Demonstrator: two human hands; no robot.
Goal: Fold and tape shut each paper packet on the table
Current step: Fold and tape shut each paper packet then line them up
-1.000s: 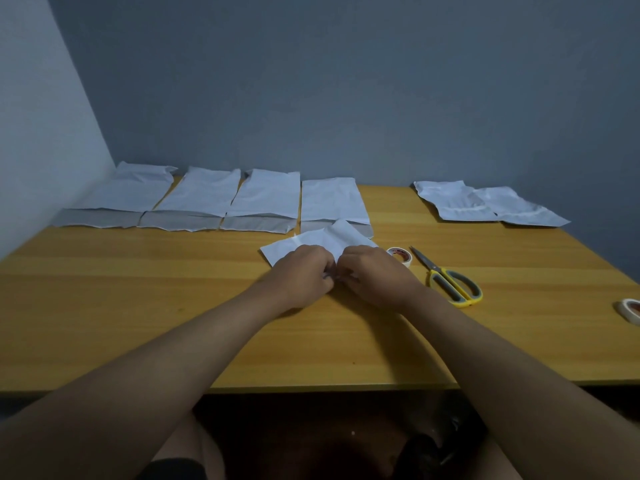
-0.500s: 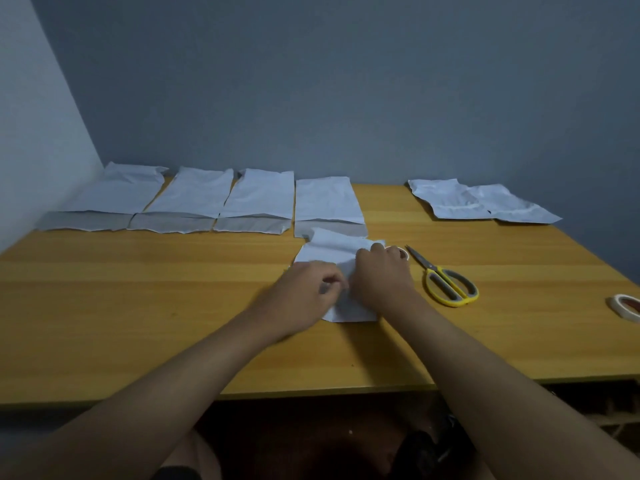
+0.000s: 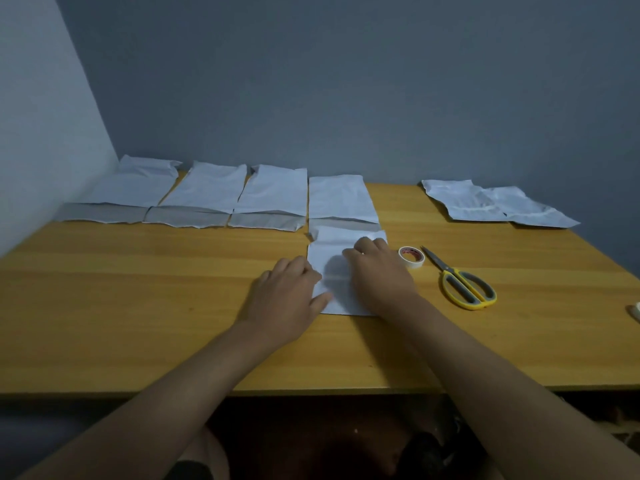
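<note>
A white paper packet point(image 3: 335, 271) lies flat in the middle of the wooden table point(image 3: 138, 306), its long side pointing away from me. My left hand point(image 3: 287, 299) rests at its left edge, thumb on the paper. My right hand point(image 3: 377, 271) lies flat on its right half, fingers spread toward the far end. A small roll of tape point(image 3: 411, 257) sits just right of the packet. Yellow-handled scissors point(image 3: 460, 282) lie beyond the roll.
Several packets with folded flaps point(image 3: 204, 195) line the back left of the table. Two crumpled packets point(image 3: 491, 206) lie at the back right. A second tape roll point(image 3: 635, 311) shows at the right edge. Walls close the back and left.
The packet went from a slanted, bunched position under both hands to lying straight and flat. Both hands opened out and now press on it.
</note>
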